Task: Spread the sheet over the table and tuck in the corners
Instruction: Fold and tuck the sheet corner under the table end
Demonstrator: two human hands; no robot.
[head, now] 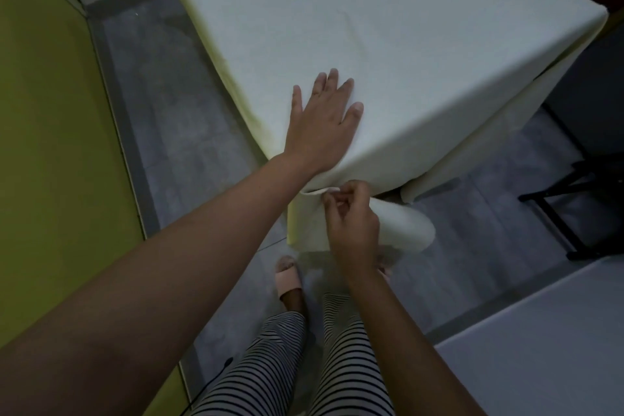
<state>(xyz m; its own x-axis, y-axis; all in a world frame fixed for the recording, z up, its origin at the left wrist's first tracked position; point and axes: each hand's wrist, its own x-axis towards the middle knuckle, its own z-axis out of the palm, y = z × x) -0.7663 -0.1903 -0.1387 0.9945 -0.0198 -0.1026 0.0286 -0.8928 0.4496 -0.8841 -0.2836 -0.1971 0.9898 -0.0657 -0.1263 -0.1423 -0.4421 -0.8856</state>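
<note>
Item, near corner: sheet (pixel 388 27) draped over the hidden table, my left hand (pixel 324 125) spread flat on top pinning it, my right hand (pixel 351 223) directly below, pinching the hanging fold (pixel 405 230), nearer for tucking.

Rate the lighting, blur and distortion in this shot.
Head view: dim, flat light, no glare, the sheet brightest; head view: wide-angle bending stretches the left forearm and slants the sheet's edges; head view: soft throughout, the right hand slightly smeared, the left hand crisper.
</note>
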